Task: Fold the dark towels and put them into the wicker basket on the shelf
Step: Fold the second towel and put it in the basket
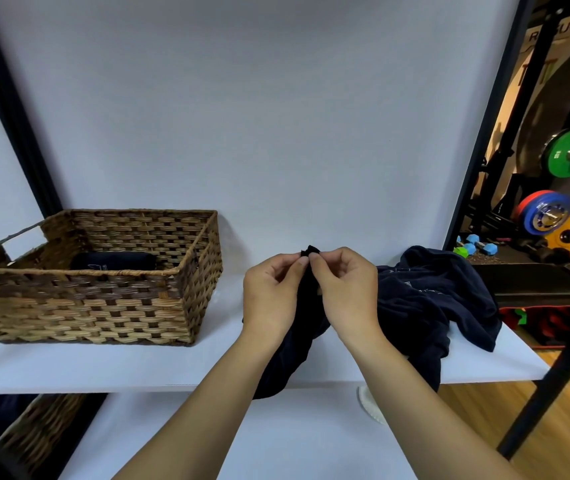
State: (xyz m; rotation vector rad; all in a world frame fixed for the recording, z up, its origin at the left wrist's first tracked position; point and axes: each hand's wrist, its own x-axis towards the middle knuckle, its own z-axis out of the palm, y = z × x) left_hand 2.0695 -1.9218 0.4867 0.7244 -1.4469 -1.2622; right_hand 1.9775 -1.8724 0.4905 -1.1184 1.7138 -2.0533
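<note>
the dark towel (297,341) hangs between our hands, its top corner pinched at chest height, its long axis running straight down past the front edge of the white shelf (103,368). left hand (273,292) and right hand (346,289) meet at that corner, thumbs and forefingers closed on it. the towel pile (432,299) lies just right. the wicker basket (103,299), one folded towel (114,261) inside, sits left, nearer the left hand.

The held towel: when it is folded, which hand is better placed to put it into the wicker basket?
Probably the left hand: the wicker basket stands on its side of the shelf, while the right hand is nearer the towel pile. Both pinch the held towel.
</note>
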